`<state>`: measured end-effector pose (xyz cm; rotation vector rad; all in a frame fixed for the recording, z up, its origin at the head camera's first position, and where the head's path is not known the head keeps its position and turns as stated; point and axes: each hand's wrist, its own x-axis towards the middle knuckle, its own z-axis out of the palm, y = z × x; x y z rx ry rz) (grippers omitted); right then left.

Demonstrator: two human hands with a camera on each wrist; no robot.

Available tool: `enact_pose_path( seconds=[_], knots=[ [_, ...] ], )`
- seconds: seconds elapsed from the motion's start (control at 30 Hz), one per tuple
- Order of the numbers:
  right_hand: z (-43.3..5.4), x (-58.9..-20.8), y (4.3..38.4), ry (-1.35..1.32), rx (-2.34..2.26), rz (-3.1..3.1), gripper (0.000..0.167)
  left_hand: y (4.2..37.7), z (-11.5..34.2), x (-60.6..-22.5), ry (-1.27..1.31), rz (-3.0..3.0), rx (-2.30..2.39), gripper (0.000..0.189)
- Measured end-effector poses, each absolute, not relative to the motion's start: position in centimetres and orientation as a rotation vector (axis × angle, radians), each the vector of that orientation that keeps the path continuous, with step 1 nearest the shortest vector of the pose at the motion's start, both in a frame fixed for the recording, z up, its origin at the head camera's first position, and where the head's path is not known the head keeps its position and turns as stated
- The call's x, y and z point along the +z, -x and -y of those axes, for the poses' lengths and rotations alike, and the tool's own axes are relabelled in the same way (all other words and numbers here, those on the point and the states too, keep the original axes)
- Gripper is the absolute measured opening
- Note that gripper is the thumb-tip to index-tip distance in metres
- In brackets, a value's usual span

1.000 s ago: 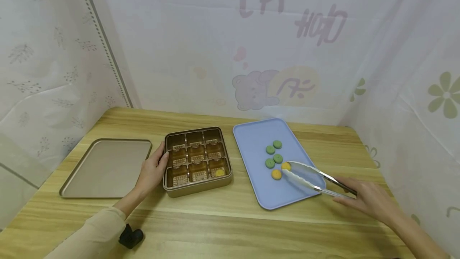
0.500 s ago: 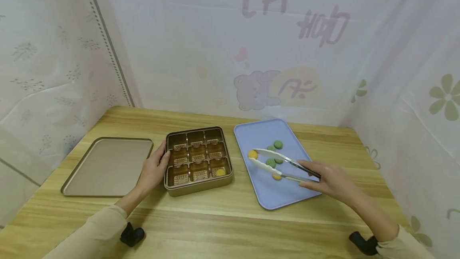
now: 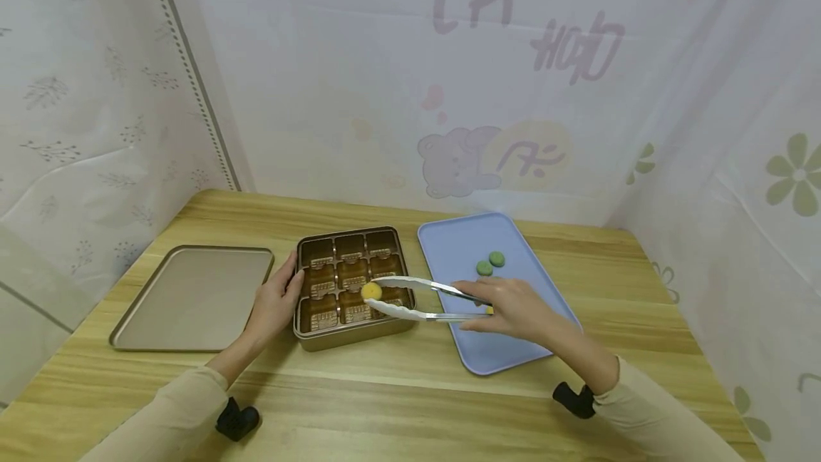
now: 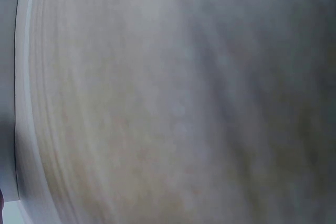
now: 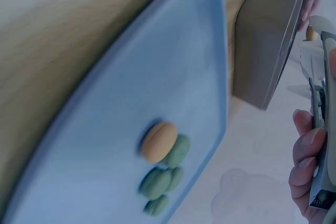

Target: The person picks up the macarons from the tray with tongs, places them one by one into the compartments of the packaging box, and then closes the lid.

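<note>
Two hands show in the head view, both with long pale sleeves. The right hand [image 3: 513, 309], right of centre, grasps one pair of tongs [image 3: 410, 314], whose two white-tipped arms point left. Between those tips is one yellow piece [image 3: 371, 292], held above one brown-gold box [image 3: 359, 336] just left of the frame's centre. The box has nine compartments, three rows of three, the lower-right one partly covered by the tongs; which compartment lies directly under the piece, I cannot tell. The left hand [image 3: 276, 301] rests against the box's left side, fingers laid along its wall.

One blue tray [image 3: 487, 348] lies right of centre. Two green pieces [image 3: 484, 268] are plain on it in the head view; the right wrist view shows four green ones in its lower middle, bunched beside a second yellow piece [image 5: 159, 141].

One flat tan tray [image 3: 192, 298] sits at the left of the frame, on the same wooden counter [image 3: 359, 405]. Two black devices [image 3: 237, 421] show near the bottom edge, one by each wrist. The left wrist view is mostly a blurred surface.
</note>
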<state>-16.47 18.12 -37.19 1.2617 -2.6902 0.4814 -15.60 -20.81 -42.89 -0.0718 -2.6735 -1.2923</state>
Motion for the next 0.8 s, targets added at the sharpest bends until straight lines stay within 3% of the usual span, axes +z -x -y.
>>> enact_pose_path(
  seconds=[0.8],
  knots=[
    [-14.9,-35.5,17.4,-1.338,0.312,2.791,0.057,15.5,20.7,-42.8,0.072,2.678,-1.291,0.052]
  ],
)
